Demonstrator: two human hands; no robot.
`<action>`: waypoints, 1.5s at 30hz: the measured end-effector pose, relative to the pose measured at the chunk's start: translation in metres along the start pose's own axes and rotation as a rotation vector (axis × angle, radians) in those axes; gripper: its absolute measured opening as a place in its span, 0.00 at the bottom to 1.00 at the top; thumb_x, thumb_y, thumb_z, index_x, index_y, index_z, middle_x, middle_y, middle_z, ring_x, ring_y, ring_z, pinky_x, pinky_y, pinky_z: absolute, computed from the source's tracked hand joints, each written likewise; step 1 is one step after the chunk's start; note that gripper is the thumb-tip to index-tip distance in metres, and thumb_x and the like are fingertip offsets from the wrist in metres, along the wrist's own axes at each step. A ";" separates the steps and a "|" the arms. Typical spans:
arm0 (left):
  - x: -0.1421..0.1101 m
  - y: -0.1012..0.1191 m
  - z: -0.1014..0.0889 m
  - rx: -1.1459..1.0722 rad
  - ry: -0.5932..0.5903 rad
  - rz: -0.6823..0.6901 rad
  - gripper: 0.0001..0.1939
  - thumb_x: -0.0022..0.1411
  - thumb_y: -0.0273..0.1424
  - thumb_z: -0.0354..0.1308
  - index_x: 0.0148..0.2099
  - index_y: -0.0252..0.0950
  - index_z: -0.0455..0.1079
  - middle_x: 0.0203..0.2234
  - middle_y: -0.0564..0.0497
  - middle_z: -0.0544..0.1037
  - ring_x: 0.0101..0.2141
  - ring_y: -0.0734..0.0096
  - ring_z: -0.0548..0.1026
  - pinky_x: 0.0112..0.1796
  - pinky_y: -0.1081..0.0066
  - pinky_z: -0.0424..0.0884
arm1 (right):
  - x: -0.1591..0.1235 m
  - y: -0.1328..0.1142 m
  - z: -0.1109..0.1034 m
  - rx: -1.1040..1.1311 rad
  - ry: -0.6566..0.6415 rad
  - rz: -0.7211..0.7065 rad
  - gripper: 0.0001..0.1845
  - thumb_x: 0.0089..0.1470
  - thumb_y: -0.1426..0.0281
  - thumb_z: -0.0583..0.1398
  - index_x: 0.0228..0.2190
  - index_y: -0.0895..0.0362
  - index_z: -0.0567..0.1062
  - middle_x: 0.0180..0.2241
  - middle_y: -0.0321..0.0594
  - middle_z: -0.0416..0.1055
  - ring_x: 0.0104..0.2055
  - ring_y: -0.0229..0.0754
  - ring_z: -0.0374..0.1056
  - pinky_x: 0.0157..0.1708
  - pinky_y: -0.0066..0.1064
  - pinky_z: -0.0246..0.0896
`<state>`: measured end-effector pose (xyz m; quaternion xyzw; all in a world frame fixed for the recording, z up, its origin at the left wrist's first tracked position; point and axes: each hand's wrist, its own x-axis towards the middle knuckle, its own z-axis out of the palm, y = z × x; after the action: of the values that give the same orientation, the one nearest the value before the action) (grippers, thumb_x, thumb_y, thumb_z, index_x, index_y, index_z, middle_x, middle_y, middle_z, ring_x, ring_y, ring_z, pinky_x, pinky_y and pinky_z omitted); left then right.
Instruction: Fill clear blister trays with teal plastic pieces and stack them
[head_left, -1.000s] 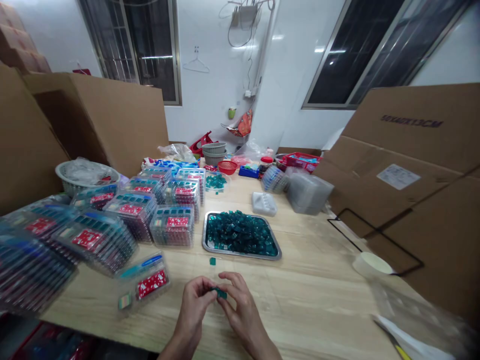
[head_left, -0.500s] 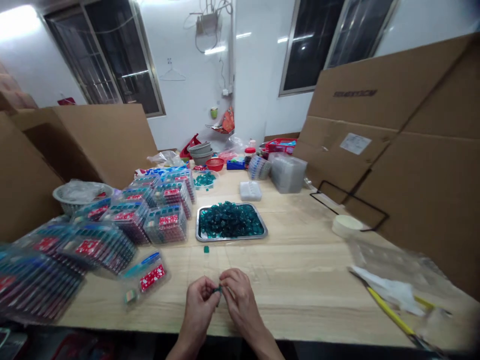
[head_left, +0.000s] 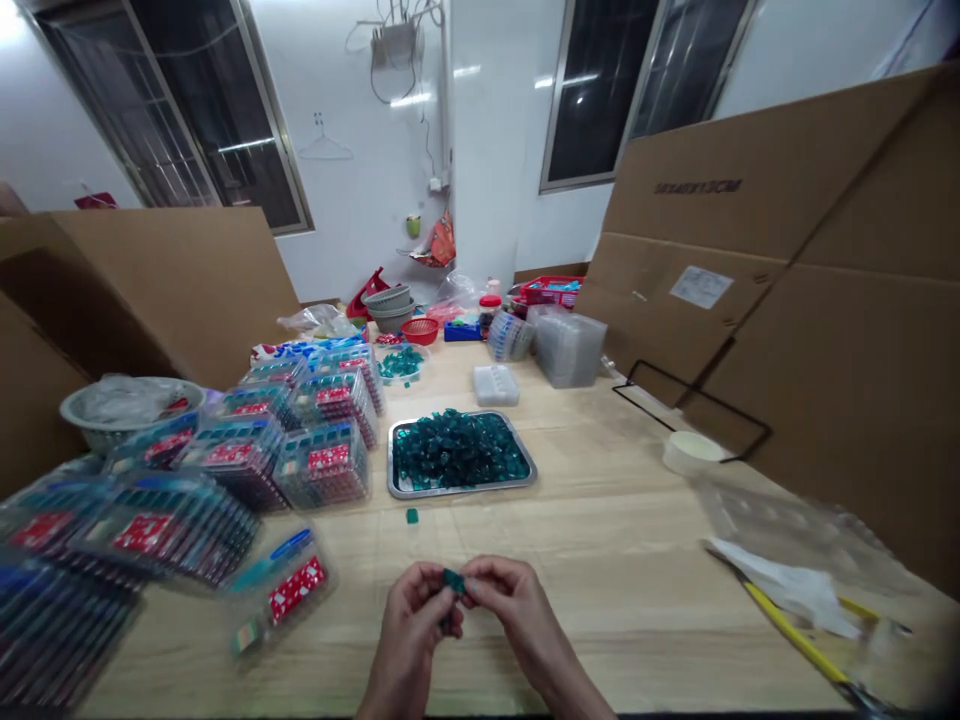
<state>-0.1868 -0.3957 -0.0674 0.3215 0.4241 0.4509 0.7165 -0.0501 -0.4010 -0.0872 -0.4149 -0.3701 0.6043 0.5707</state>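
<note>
A small dark teal translucent piece (head_left: 453,580) is pinched between the fingertips of my left hand (head_left: 417,622) and my right hand (head_left: 517,605), just above the front of the table. Both hands are closed on it, thumbs and forefingers almost meeting. Beyond them, one flat teal square (head_left: 412,516) lies alone on the wood. A metal tray (head_left: 465,492) heaped with teal pieces (head_left: 457,450) stands farther back. To the left of my hands lies a clear plastic case (head_left: 281,590) with a red patterned panel and a blue strip.
Stacks of filled clear cases (head_left: 326,465) crowd the left side. At right are a tape roll (head_left: 691,453), a yellow-handled tool (head_left: 787,625), plastic film (head_left: 810,530) and a black wire frame (head_left: 694,400). Clear empty-looking boxes (head_left: 570,347) stand at the back, with cardboard (head_left: 750,250) along the right.
My hands have shifted slightly right, and the teal piece between the fingers now shows a broader face. The whole view has turned a little; the tray and cases look unchanged.
</note>
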 end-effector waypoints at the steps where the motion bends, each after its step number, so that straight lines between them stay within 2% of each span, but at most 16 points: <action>1: 0.002 -0.001 -0.002 0.039 0.006 0.024 0.13 0.42 0.31 0.66 0.31 0.33 0.68 0.22 0.50 0.75 0.22 0.75 0.68 0.24 0.74 0.63 | 0.001 0.001 0.002 -0.023 -0.014 0.015 0.10 0.40 0.64 0.68 0.23 0.58 0.78 0.19 0.36 0.71 0.23 0.38 0.65 0.27 0.28 0.58; 3: 0.006 -0.003 -0.006 0.115 0.032 0.059 0.11 0.40 0.29 0.66 0.28 0.33 0.68 0.20 0.51 0.74 0.20 0.76 0.66 0.22 0.76 0.60 | 0.002 0.000 0.005 -0.096 -0.035 0.023 0.08 0.41 0.65 0.67 0.22 0.58 0.78 0.20 0.35 0.71 0.24 0.38 0.66 0.27 0.28 0.58; 6: 0.010 -0.002 -0.013 0.212 0.060 0.083 0.08 0.41 0.28 0.64 0.26 0.33 0.67 0.18 0.54 0.71 0.19 0.78 0.63 0.20 0.76 0.58 | 0.004 -0.009 0.008 -0.333 -0.058 -0.047 0.05 0.45 0.69 0.64 0.22 0.57 0.78 0.23 0.36 0.70 0.26 0.40 0.66 0.27 0.28 0.57; 10: 0.014 0.001 -0.020 0.320 0.027 0.114 0.06 0.44 0.28 0.62 0.25 0.33 0.68 0.17 0.55 0.68 0.20 0.78 0.62 0.20 0.76 0.59 | 0.006 -0.021 0.012 -0.668 -0.099 -0.188 0.09 0.49 0.76 0.59 0.20 0.56 0.74 0.23 0.35 0.68 0.28 0.39 0.65 0.28 0.27 0.54; 15: 0.018 -0.004 -0.025 0.186 0.028 0.046 0.08 0.41 0.29 0.63 0.26 0.33 0.67 0.16 0.57 0.67 0.16 0.82 0.58 0.16 0.78 0.52 | 0.010 -0.022 0.014 -0.832 -0.205 -0.273 0.11 0.54 0.78 0.56 0.21 0.57 0.70 0.24 0.34 0.67 0.29 0.38 0.65 0.29 0.27 0.54; 19: 0.019 -0.003 -0.027 0.050 0.026 -0.071 0.11 0.37 0.29 0.65 0.24 0.33 0.67 0.13 0.60 0.64 0.13 0.86 0.54 0.16 0.79 0.46 | 0.010 -0.019 0.013 -0.875 -0.263 -0.310 0.11 0.56 0.77 0.54 0.23 0.57 0.67 0.25 0.34 0.66 0.29 0.37 0.64 0.30 0.26 0.54; 23: 0.019 0.005 -0.026 0.046 -0.003 -0.157 0.08 0.36 0.27 0.62 0.21 0.34 0.65 0.10 0.61 0.62 0.12 0.86 0.52 0.15 0.79 0.43 | 0.007 -0.004 0.016 -0.959 -0.192 -0.499 0.12 0.59 0.78 0.48 0.25 0.56 0.64 0.26 0.37 0.63 0.30 0.39 0.61 0.29 0.28 0.54; 26: 0.014 0.008 -0.022 0.081 -0.023 -0.236 0.07 0.33 0.25 0.59 0.21 0.34 0.64 0.09 0.59 0.64 0.10 0.86 0.53 0.14 0.79 0.41 | 0.009 0.009 0.015 -1.001 -0.109 -0.655 0.13 0.57 0.80 0.45 0.26 0.56 0.63 0.26 0.39 0.62 0.30 0.41 0.59 0.29 0.30 0.53; 28: 0.009 0.006 -0.017 0.075 -0.019 -0.310 0.09 0.31 0.25 0.59 0.21 0.35 0.64 0.10 0.58 0.66 0.10 0.85 0.54 0.13 0.78 0.40 | 0.015 0.012 0.011 -0.975 -0.024 -0.707 0.13 0.57 0.80 0.45 0.26 0.56 0.63 0.26 0.39 0.61 0.30 0.41 0.59 0.29 0.30 0.53; 30: 0.004 0.002 -0.013 0.050 -0.032 -0.362 0.10 0.30 0.25 0.59 0.22 0.35 0.63 0.11 0.58 0.67 0.10 0.84 0.54 0.13 0.78 0.40 | 0.020 0.007 0.004 -0.894 0.052 -0.669 0.12 0.57 0.78 0.46 0.26 0.56 0.64 0.26 0.38 0.61 0.30 0.40 0.59 0.30 0.30 0.54; 32: 0.002 -0.002 -0.010 0.017 -0.044 -0.360 0.11 0.31 0.27 0.62 0.22 0.35 0.64 0.10 0.58 0.66 0.10 0.84 0.55 0.14 0.78 0.41 | 0.023 -0.003 -0.001 -0.760 0.046 -0.514 0.10 0.56 0.76 0.50 0.24 0.56 0.65 0.25 0.36 0.62 0.29 0.39 0.60 0.30 0.29 0.54; 35: 0.003 -0.001 -0.010 -0.042 0.001 -0.288 0.13 0.32 0.29 0.65 0.24 0.34 0.66 0.13 0.58 0.66 0.12 0.85 0.56 0.15 0.79 0.44 | 0.019 -0.018 -0.005 -0.498 -0.100 -0.198 0.06 0.52 0.72 0.56 0.24 0.57 0.68 0.24 0.34 0.63 0.28 0.37 0.61 0.29 0.28 0.55; 37: 0.006 0.003 -0.012 -0.065 0.025 -0.248 0.12 0.33 0.29 0.66 0.24 0.33 0.68 0.14 0.58 0.67 0.14 0.85 0.57 0.16 0.78 0.46 | 0.014 -0.022 -0.004 -0.346 -0.186 -0.072 0.05 0.50 0.69 0.59 0.26 0.58 0.71 0.25 0.34 0.65 0.28 0.37 0.63 0.29 0.28 0.56; 40: 0.008 0.008 -0.017 -0.066 0.032 -0.218 0.12 0.33 0.29 0.67 0.24 0.32 0.70 0.14 0.57 0.68 0.14 0.84 0.59 0.16 0.78 0.46 | 0.008 -0.023 0.000 -0.298 -0.233 -0.031 0.08 0.48 0.68 0.60 0.30 0.59 0.74 0.28 0.36 0.67 0.29 0.37 0.64 0.31 0.29 0.57; 45: 0.012 0.001 -0.022 -0.032 0.017 -0.220 0.12 0.32 0.30 0.68 0.23 0.32 0.71 0.13 0.57 0.66 0.13 0.86 0.56 0.16 0.78 0.44 | 0.005 -0.027 0.003 -0.498 -0.246 -0.015 0.03 0.46 0.75 0.59 0.25 0.60 0.75 0.25 0.35 0.67 0.29 0.36 0.62 0.29 0.26 0.53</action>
<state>-0.2042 -0.3823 -0.0805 0.2576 0.4556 0.3791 0.7631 -0.0425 -0.3935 -0.0612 -0.4633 -0.5769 0.5362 0.4063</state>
